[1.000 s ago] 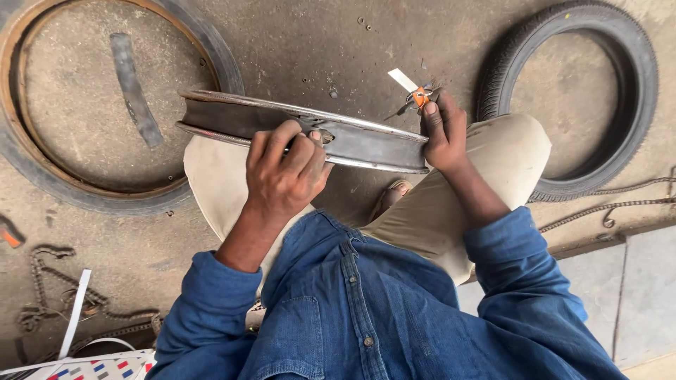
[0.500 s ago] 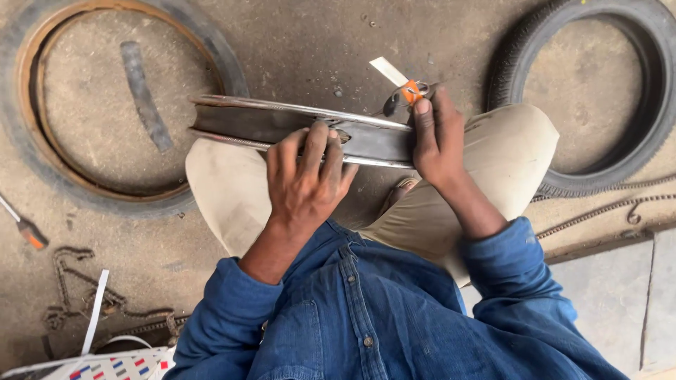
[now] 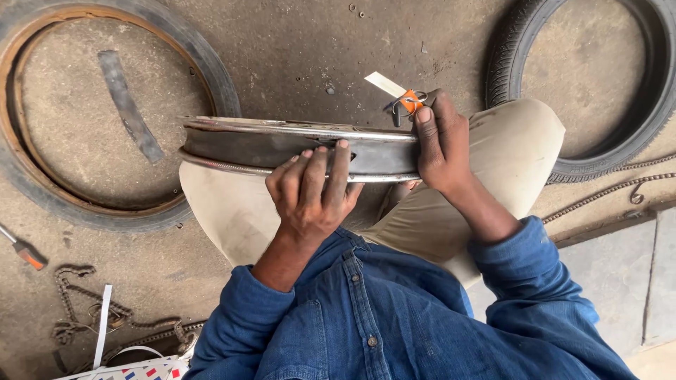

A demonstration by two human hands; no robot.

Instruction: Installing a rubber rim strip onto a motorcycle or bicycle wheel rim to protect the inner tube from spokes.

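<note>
Rim [image 3: 267, 148] of a wheel — bare metal with a dark strip in its channel — lay edge-up across the person's knees, which braced it from below. Left hand [image 3: 313, 193] curled its fingers over the near edge, clamping it, probably so it could not roll. Right hand [image 3: 440, 144] gripped the rim's end and pinched a small orange-handled tool [image 3: 408, 102] against it. Two tyres [image 3: 91, 112] lay flat on the concrete floor [image 3: 303, 49] beyond — within reach, clear of the lap.
</note>
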